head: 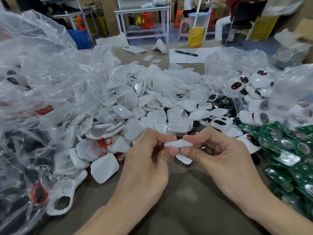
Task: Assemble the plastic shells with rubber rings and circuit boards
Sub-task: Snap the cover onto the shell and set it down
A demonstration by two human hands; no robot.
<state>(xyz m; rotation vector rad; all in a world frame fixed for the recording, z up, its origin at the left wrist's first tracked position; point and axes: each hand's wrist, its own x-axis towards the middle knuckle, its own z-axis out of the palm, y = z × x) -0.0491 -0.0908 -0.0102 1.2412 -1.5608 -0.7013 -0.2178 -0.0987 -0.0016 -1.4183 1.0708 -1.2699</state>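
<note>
At the far left a crumpled clear bag (42,68) spills over the bench (169,206). A red rubber ring (39,194) lies under its film, just beside a white frame piece (55,207). More red rings (105,143) sit tangled in the heap of white shells (135,109) that fills the middle of the bench.

In front of that heap the left hand (145,161) pinches one end of a white shell (178,144), forefinger on top and thumb beneath, its grip narrow and closed on the plastic. The right hand (218,155) pinches the other end the same way, so the shell hangs between both hands just above the bench (a second white piece (184,160) shows below the thumbs, and I cannot tell whether it belongs to the same shell).

Further right lie the green circuit boards (288,155), and behind them finished shells with dark windows (254,87).

The step in hand looks like squeezing a shell's edges together. No ring or board shows inside it, so how far it is filled is unclear. The next move probably calls for even pressure from both thumbs round the rim until it seats, then a reach right for a board.
</note>
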